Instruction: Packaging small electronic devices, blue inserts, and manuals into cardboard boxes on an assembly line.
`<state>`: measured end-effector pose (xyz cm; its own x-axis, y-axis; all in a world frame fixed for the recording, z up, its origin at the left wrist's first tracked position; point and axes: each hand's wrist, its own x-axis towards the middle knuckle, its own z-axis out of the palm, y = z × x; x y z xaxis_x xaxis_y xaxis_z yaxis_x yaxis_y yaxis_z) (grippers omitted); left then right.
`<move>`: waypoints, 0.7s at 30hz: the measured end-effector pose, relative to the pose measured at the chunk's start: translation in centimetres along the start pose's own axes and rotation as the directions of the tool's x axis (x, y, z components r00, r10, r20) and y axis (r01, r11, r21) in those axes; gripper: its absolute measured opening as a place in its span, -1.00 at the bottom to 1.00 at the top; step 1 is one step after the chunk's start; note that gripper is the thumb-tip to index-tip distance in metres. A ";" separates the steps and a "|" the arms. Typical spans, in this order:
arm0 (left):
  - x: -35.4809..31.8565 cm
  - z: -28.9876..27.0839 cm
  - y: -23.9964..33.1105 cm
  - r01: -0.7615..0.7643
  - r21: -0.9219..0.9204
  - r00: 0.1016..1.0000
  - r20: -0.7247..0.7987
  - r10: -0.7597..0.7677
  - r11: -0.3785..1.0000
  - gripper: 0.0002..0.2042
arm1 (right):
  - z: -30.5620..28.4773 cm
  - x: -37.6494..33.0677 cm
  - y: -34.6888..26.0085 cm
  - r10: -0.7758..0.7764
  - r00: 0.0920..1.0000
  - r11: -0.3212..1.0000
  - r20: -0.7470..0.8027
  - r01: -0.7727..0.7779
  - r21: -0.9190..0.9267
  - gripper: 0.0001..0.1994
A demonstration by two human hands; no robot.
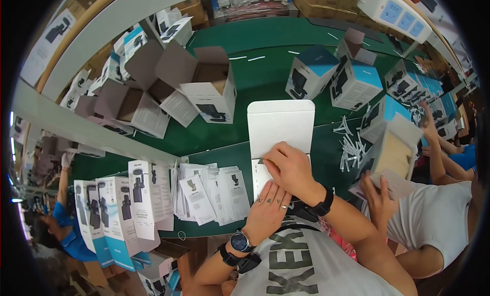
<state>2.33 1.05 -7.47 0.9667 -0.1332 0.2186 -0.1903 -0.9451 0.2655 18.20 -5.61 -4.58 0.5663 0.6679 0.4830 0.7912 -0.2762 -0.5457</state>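
A white carton (pixel 281 123) stands in front of me on the green table, its wide top flap raised and tilted away. My left hand (pixel 267 208) lies over the carton's near part with its fingers stretched out flat. Just above it, my right hand (pixel 292 168) has its fingers bent and drawn together at the carton's left edge, below the flap. A small dark spot shows by those fingertips; what they pinch, if anything, is too hidden to name. Both hands cover much of the carton's front. Beside it on the left lie stacks of white printed leaflets (pixel 234 194).
Printed cartons (pixel 149 191) stand at the left, near a pale metal post (pixel 97 125). Several open cartons (pixel 210 99) are farther back. Closed blue-topped cartons (pixel 356 84) and loose white strips (pixel 351 152) lie to the right. A co-worker's hand (pixel 378 198) holds an open carton (pixel 390 155).
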 end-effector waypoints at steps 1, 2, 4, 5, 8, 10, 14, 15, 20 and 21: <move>-0.5 -0.1 -0.1 0.005 0.000 1.000 -0.004 -0.005 1.000 -0.50 | 0.4 0.0 -0.5 -0.005 1.000 1.000 0.004 0.005 0.000 -0.89; -1.0 -0.3 -0.2 0.013 -0.008 1.000 -0.007 -0.013 1.000 -0.50 | 0.8 0.0 -0.9 -0.015 1.000 0.999 0.013 0.015 0.033 -0.89; -1.4 -0.4 -0.4 0.016 -0.022 1.000 -0.013 -0.016 1.000 -0.49 | 1.2 0.0 -1.2 -0.033 0.999 0.995 0.018 0.031 0.095 -0.89; -1.5 -0.3 -0.6 0.008 -0.019 1.000 -0.015 -0.009 1.000 -0.49 | 1.4 0.0 -1.0 -0.033 0.999 0.995 0.011 0.032 0.090 -0.89; -1.3 -0.1 -1.2 -0.014 -0.025 0.997 -0.072 0.012 1.000 -0.50 | 1.7 0.0 -0.4 -0.145 0.985 0.968 0.098 0.120 0.221 -0.86; -1.5 -0.2 -1.4 -0.014 -0.028 0.998 -0.065 0.012 1.000 -0.49 | 1.4 0.3 -1.2 -0.120 0.988 0.972 0.098 0.097 0.214 -0.85; -1.8 -0.5 -1.8 -0.015 -0.037 0.999 -0.047 0.013 0.999 -0.48 | 2.0 0.7 -2.2 -0.066 0.992 0.989 0.111 0.051 0.138 -0.79; -1.7 -0.6 -1.8 -0.021 -0.036 0.999 -0.040 0.019 0.999 -0.48 | 2.3 0.8 -2.2 -0.057 0.991 0.996 0.119 0.049 0.075 -0.78; -1.9 -0.7 -2.1 -0.005 -0.066 1.000 0.000 0.005 0.998 -0.43 | 1.9 0.9 -2.3 -0.044 0.968 0.979 0.248 -0.007 0.203 -0.78; -1.9 -0.9 -2.4 0.004 -0.064 1.000 -0.004 -0.004 0.998 -0.43 | 1.2 0.5 -2.6 0.087 0.986 0.925 0.141 -0.132 0.355 -0.79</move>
<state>0.82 3.86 -7.72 0.9668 -0.1281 0.2211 -0.1971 -0.9246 0.3259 16.19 -3.70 -3.75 0.5945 0.7322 0.3323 0.5751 -0.0983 -0.8121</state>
